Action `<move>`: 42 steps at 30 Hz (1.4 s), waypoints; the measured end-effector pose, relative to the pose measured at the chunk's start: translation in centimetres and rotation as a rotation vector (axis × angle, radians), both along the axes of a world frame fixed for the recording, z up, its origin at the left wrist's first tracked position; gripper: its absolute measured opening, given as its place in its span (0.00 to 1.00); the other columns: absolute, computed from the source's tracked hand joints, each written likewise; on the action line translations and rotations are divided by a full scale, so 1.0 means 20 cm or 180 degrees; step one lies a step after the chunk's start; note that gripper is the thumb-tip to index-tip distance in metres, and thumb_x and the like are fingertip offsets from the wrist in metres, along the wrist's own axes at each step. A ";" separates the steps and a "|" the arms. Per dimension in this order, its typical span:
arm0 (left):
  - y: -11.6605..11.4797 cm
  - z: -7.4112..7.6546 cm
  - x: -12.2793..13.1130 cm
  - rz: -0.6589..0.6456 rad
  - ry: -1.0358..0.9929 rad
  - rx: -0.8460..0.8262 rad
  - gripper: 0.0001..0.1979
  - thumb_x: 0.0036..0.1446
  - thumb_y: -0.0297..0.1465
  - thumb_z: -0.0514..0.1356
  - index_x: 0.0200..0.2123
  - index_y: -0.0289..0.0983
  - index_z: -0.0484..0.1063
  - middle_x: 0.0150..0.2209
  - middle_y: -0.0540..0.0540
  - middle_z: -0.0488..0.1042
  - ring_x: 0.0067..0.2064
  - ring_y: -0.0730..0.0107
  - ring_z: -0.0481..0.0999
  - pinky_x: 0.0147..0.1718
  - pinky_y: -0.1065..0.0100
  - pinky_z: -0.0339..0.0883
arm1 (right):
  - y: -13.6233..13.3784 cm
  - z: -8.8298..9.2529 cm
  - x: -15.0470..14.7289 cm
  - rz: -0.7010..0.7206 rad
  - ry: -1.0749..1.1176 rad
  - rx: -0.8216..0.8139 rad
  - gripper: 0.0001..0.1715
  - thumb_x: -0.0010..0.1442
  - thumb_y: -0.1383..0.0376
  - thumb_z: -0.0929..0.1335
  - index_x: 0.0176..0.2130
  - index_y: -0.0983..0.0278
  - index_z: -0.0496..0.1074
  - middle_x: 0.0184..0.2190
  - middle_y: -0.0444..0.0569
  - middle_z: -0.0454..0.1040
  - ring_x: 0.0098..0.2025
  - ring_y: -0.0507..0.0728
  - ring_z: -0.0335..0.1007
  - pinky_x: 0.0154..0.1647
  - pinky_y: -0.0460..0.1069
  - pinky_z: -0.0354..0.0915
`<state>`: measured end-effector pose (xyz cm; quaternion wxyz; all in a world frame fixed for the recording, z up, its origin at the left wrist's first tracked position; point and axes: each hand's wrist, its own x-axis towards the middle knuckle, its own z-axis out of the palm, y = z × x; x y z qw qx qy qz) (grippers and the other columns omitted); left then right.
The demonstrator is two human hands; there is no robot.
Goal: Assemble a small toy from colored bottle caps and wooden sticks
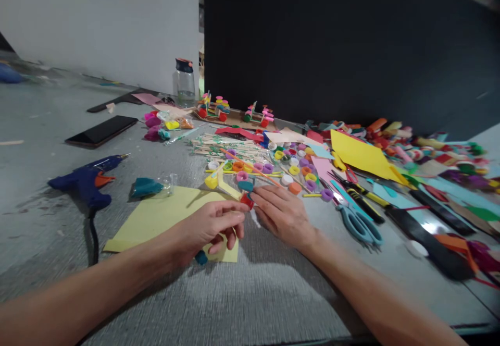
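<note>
My left hand (219, 225) hovers over the pale yellow sheet (156, 223), thumb and forefinger closed at a small red piece (246, 200). Its other fingers curl loosely. My right hand (282, 213) lies low on the table, fingers stretched out and tips beside the red piece; its thumb is mostly hidden. A white strip (255, 218) sticks out between the hands. Just beyond them are a teal cap-like piece (245, 185), a pink ring-shaped cap (242, 176) and a folded yellow strip (227, 187). Below my left fingers rests a dark teal lump (201, 257).
A blue glue gun (88, 182) and a phone (102, 131) lie left. Wrapped teal clay (147, 187) touches the sheet. Scissors (360, 225), wooden sticks (230, 148) and bottle caps (294, 170) spread right and beyond. A water bottle (185, 84) and two small models (214, 107) stand behind.
</note>
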<state>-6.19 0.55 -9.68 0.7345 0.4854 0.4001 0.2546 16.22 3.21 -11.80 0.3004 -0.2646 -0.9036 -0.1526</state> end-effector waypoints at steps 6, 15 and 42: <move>0.00 0.00 0.00 -0.0003 0.0027 0.0051 0.23 0.61 0.36 0.60 0.56 0.32 0.66 0.29 0.50 0.73 0.23 0.78 0.69 0.13 0.80 0.52 | 0.00 0.00 0.00 0.0032 0.0008 -0.0066 0.16 0.65 0.70 0.66 0.52 0.70 0.73 0.50 0.57 0.79 0.53 0.61 0.74 0.56 0.57 0.71; 0.00 0.00 0.00 -0.0016 0.0071 0.0133 0.27 0.62 0.36 0.60 0.61 0.30 0.63 0.30 0.48 0.73 0.24 0.77 0.70 0.14 0.79 0.54 | 0.00 0.03 0.04 -0.0411 0.0895 -0.0611 0.12 0.65 0.64 0.68 0.48 0.63 0.75 0.46 0.54 0.80 0.49 0.59 0.77 0.51 0.58 0.72; 0.04 -0.01 0.00 0.0213 0.0090 0.0488 0.23 0.58 0.39 0.62 0.52 0.33 0.70 0.27 0.50 0.71 0.23 0.76 0.70 0.14 0.78 0.53 | 0.07 0.12 -0.05 -0.1093 0.2053 -0.4303 0.23 0.58 0.48 0.70 0.25 0.64 0.71 0.24 0.43 0.70 0.25 0.49 0.62 0.22 0.44 0.54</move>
